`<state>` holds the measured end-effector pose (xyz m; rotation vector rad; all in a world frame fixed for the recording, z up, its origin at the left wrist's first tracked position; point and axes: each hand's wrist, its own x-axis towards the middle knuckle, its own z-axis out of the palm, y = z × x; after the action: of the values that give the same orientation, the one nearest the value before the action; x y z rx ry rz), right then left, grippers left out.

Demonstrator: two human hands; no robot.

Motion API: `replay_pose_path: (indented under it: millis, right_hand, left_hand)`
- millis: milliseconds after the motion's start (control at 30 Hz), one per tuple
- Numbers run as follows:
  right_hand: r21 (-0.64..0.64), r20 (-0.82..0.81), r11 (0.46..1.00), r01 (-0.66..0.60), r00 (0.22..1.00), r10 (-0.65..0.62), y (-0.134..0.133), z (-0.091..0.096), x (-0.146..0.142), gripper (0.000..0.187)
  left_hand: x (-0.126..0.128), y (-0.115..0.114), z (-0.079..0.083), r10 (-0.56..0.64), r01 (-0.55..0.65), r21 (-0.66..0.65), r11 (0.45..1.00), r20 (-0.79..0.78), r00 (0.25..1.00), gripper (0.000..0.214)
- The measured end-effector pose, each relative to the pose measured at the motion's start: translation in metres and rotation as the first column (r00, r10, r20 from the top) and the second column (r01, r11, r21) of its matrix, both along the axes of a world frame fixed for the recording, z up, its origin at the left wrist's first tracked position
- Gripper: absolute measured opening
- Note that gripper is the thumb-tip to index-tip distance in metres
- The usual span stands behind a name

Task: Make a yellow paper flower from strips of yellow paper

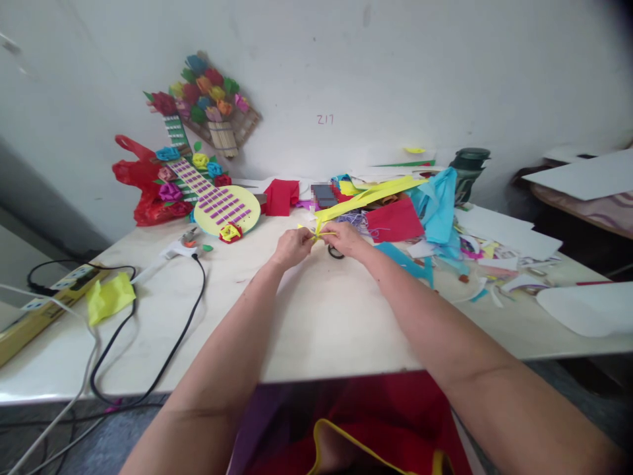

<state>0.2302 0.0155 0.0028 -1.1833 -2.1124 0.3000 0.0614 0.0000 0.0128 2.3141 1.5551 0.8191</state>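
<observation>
My left hand (293, 246) and my right hand (346, 239) meet over the middle of the pale table (316, 316). Both pinch a small folded piece of yellow paper (316, 234) between their fingertips. From that piece a long yellow paper strip (368, 194) runs up and to the right over the paper heap. The black loop of a scissors handle (336, 254) shows just under my right hand.
A heap of red, blue and yellow paper scraps (425, 211) lies at the right. A paper guitar with paper flowers (212, 198) and a red bag (143, 188) stand at the back left. A glue gun (178, 249), black cables, a power strip (64, 284) and crumpled yellow paper (109, 297) lie at the left.
</observation>
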Motion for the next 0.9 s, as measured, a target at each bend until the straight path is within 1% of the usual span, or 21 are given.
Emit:
replay_pose_path:
  millis: [133,233,433,567,700,767,833,900]
  right_hand:
    - [-0.001,-0.011,1.0,0.02,1.0,-0.02,0.004,-0.005,0.0,0.016]
    - [0.005,-0.022,0.999,0.038,0.999,-0.037,0.004,-0.006,-0.003,0.014]
    - [0.006,0.03,0.984,0.177,0.984,-0.177,-0.003,-0.003,-0.013,0.015]
    - [0.016,0.099,0.967,0.254,0.962,-0.254,-0.006,-0.001,-0.018,0.016]
    - [0.032,0.143,0.968,0.25,0.957,-0.252,-0.008,0.0,-0.019,0.015]
    - [0.044,0.155,0.971,0.235,0.959,-0.239,-0.008,0.001,-0.017,0.015]
    - [0.061,0.16,0.974,0.218,0.961,-0.225,-0.009,0.001,-0.016,0.015]
    - [0.084,0.164,0.975,0.203,0.963,-0.215,-0.008,0.0,-0.016,0.015]
  left_hand:
    - [0.002,-0.001,0.001,0.038,-0.037,0.017,0.999,-0.043,0.998,0.02]
    - [0.003,0.0,-0.001,0.064,-0.063,0.021,0.998,-0.052,0.997,0.021]
    - [0.005,0.002,-0.007,0.083,-0.075,0.077,0.994,-0.113,0.99,0.023]
    - [0.003,0.002,-0.004,0.058,-0.046,0.082,0.996,-0.15,0.987,0.023]
    - [0.002,0.002,-0.002,0.017,-0.008,0.07,0.998,-0.136,0.991,0.022]
    - [0.002,0.002,-0.003,0.02,-0.013,0.066,0.998,-0.109,0.994,0.023]
    - [0.004,0.002,-0.005,0.067,-0.061,0.069,0.996,-0.078,0.995,0.024]
    - [0.006,0.002,-0.007,0.144,-0.14,0.068,0.988,-0.063,0.988,0.025]
